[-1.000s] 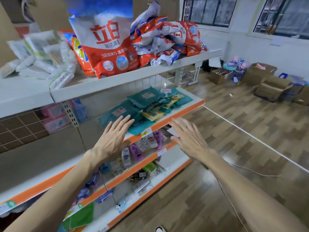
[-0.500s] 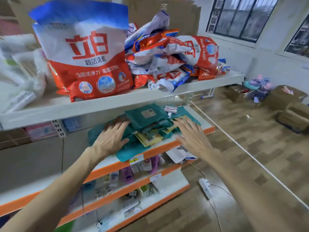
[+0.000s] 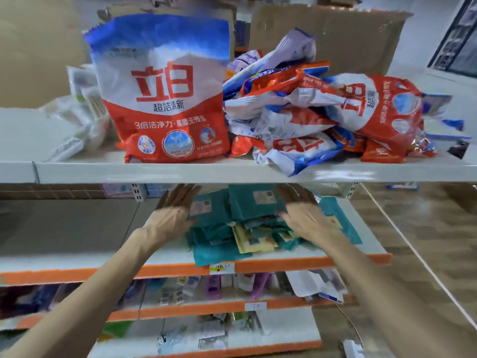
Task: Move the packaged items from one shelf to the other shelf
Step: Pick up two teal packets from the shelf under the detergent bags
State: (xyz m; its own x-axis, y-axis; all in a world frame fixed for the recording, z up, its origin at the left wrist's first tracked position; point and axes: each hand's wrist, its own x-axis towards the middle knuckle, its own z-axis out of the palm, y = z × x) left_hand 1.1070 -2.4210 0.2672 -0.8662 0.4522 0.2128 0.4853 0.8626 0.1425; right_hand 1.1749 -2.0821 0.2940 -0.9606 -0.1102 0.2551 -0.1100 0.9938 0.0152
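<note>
1. Teal packets [image 3: 247,210] lie in a loose, overlapping pile on the orange-edged shelf [image 3: 309,263], near the middle of the view and just under the white upper shelf [image 3: 180,173].
2. A few yellow packets [image 3: 254,239] are mixed into the pile on its 6 o'clock side.
3. The left hand [image 3: 173,215] is at the pile's 9 o'clock edge, fingers straight and spread and pointing towards 12 o'clock. It grips nothing.
4. The right hand [image 3: 307,218] is over the pile's 3 o'clock part, palm down and fingers straight and apart. It has hold of nothing.
5. Motion blur hides whether either palm actually presses on the packets.
6. On the upper shelf, at 12 o'clock from the pile, a big red, white and blue detergent bag [image 3: 165,99] stands upright.
7. A crumpled heap of similar bags [image 3: 309,112] lies at its 3 o'clock, touching it.
8. A white price tag [image 3: 222,268] sits on the orange edge at 6 o'clock from the pile.
9. Below it, a lower shelf holds small bottles [image 3: 206,288], too blurred to tell apart.
</note>
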